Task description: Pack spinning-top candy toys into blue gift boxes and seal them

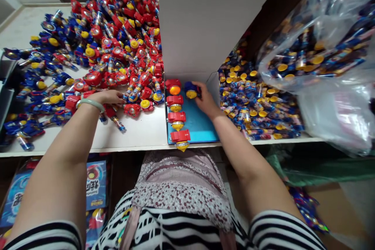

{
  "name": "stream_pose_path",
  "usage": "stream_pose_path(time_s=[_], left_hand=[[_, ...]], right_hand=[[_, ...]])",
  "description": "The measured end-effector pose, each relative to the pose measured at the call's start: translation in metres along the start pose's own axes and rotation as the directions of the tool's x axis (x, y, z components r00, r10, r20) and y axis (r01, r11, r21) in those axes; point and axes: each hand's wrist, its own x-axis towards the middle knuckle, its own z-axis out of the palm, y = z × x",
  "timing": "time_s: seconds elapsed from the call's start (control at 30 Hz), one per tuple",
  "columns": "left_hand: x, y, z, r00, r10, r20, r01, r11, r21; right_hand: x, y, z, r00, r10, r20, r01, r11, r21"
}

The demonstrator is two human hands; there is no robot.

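My right hand (205, 100) is closed round a blue toy with a yellow tip (191, 90), inside the far end of an open box with a blue floor (200, 125). Several red toys with yellow tips (176, 118) stand in a column along the box's left side. To the left of the box, my left hand (110, 97) reaches over red toys at the near edge of a large pile (117, 52). Its fingertips are hard to make out among the toys, and whether it holds one cannot be seen.
The box's white lid (205, 19) stands upright behind it. Many small tubes with yellow caps (252, 105) lie to the right, beside clear plastic bags (331, 97). Printed blue boxes (96, 183) are below the table's front edge (131, 148).
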Motion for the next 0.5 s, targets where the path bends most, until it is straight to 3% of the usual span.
stream_pose_path(time_s=[0.13,0.23,0.33,0.4,0.47,0.5], left_hand=[[0.003,0.011,0.006,0.997,-0.004,0.074,-0.009,0.985,0.175],[-0.006,0.011,0.002,0.999,0.039,0.019,-0.042,0.974,0.222],[-0.034,-0.001,-0.011,0.992,0.102,-0.075,-0.083,0.973,0.217],[-0.064,-0.011,-0.020,0.981,0.134,-0.143,-0.115,0.984,0.134],[-0.099,-0.018,-0.029,0.967,0.148,-0.206,-0.151,0.988,-0.002],[-0.116,-0.020,-0.032,0.959,0.152,-0.240,-0.178,0.980,-0.089]], right_hand=[[0.006,-0.003,-0.005,0.993,0.016,0.117,-0.017,1.000,0.011],[0.012,-0.011,-0.015,0.976,0.066,0.208,-0.064,0.998,-0.014],[0.010,-0.026,-0.034,0.954,0.071,0.291,-0.034,0.991,-0.129],[0.006,-0.040,-0.045,0.979,0.036,0.199,0.005,0.979,-0.205],[0.001,-0.055,-0.052,1.000,-0.014,-0.008,0.012,0.978,-0.208],[-0.001,-0.061,-0.055,0.987,-0.036,-0.157,0.005,0.981,-0.194]])
